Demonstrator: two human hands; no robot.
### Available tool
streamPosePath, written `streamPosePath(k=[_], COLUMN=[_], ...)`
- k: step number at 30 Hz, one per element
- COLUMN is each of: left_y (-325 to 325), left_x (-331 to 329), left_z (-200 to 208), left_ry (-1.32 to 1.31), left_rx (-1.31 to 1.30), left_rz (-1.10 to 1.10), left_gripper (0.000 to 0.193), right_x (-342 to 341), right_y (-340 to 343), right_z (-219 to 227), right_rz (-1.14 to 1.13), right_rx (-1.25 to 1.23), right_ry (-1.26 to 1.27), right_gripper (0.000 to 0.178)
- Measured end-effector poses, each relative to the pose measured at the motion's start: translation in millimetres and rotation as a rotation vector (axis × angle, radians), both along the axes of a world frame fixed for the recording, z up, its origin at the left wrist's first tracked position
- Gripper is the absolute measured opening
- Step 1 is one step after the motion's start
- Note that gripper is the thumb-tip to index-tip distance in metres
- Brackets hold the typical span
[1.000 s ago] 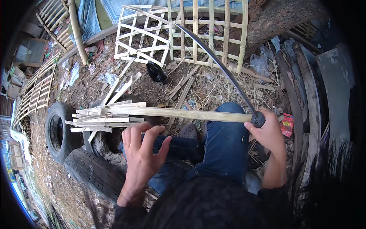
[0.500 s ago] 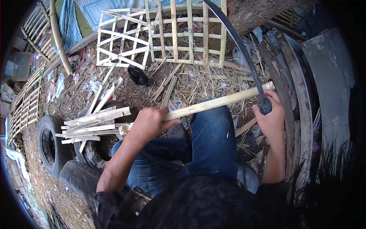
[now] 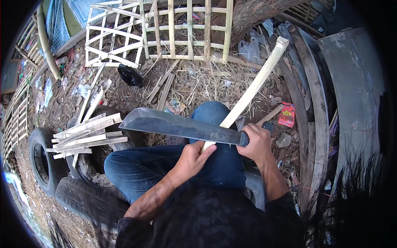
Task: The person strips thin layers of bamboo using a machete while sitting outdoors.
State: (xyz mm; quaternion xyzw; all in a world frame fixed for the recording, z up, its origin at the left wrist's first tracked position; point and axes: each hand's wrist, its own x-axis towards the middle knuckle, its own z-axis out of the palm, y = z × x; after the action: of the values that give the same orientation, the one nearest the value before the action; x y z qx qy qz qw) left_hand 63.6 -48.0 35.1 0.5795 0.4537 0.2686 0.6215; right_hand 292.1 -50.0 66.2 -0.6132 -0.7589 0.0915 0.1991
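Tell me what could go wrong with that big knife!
The machete might slip along the bamboo strip and cut the left hand, which grips the strip close beside the blade. The blade also crosses over the denim-covered leg, so a slip might cut there too.

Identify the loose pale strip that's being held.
The long strip in the left hand, crossed by the machete; the other loose strips lie unheld.

I count one left hand (image 3: 190, 160), one right hand (image 3: 257, 142), one big knife (image 3: 173, 126), one held strip (image 3: 257, 88), at least six loose strips (image 3: 93, 143), three tyres (image 3: 87, 199) beside those, one red packet (image 3: 286, 115), one tree trunk (image 3: 257, 17).
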Motion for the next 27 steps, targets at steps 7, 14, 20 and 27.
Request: streamPosePath(k=[7, 14, 20, 27], left_y=[-13.7, -11.4, -14.7, -13.9], left_x=[8.5, 5.1, 3.8, -4.6], left_z=[-18.5, -17.1, -18.4, -12.1], left_ry=[-0.015, -0.027, 0.041, 0.110], left_rx=[-0.053, -0.096, -0.020, -0.030], left_rz=[0.047, 0.051, 0.051, 0.036], left_gripper=[0.037, 0.038, 0.037, 0.036], right_x=[5.9, 5.1, 6.1, -0.8], right_y=[-6.4, 3.1, 4.2, 3.3], right_z=[-23.9, -21.4, -28.8, -30.0], right_rz=[-0.035, -0.050, -0.074, -0.123], right_rx=[-0.155, -0.120, -0.107, -0.151], right_ry=[-0.061, -0.064, -0.146, -0.115], right_gripper=[0.033, 0.028, 0.036, 0.033])
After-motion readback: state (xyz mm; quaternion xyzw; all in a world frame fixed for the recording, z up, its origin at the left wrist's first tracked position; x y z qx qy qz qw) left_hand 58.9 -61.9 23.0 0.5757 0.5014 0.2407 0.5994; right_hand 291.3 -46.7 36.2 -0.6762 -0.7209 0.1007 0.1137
